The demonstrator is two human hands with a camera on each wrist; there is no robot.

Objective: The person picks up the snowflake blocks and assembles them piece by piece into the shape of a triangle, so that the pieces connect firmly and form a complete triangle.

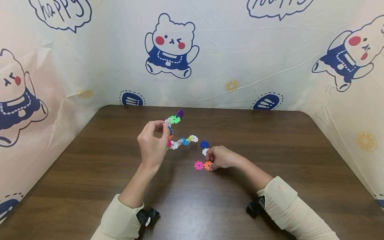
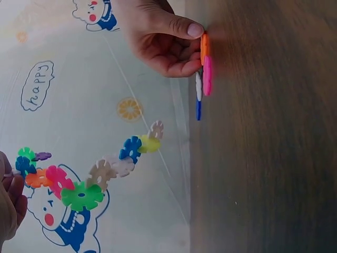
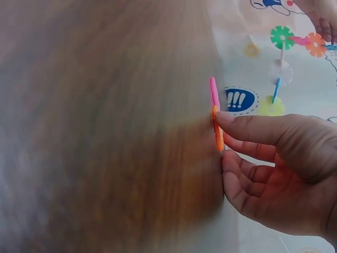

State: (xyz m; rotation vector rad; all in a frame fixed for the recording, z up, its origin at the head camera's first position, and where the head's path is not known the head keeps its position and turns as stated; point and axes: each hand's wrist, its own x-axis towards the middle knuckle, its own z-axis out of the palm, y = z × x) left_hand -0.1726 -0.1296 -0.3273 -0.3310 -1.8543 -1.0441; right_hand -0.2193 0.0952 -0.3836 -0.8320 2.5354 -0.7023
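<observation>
My left hand (image 1: 153, 146) pinches a chain of linked plastic snowflake discs (image 1: 175, 119) and holds it up over the table. In the left wrist view the chain shows a green disc (image 2: 82, 196), a pink one (image 2: 59, 180) and a yellow one (image 2: 149, 144), among several others. To the right, my right hand (image 1: 222, 156) pinches an orange snowflake disc (image 1: 207, 165) low at the tabletop, thumb on its near side. Beside that disc is a pink disc (image 1: 199, 165). Just beyond my right fingers are a white disc (image 1: 205, 152) and a blue disc (image 1: 205, 144).
A brown wooden table (image 1: 192, 206) lies under both hands. Behind it hangs a pale sheet (image 1: 210, 60) printed with cartoon bears. Dark wrist cameras sit at both cuffs, the left camera (image 1: 148, 216) and the right camera (image 1: 255, 207).
</observation>
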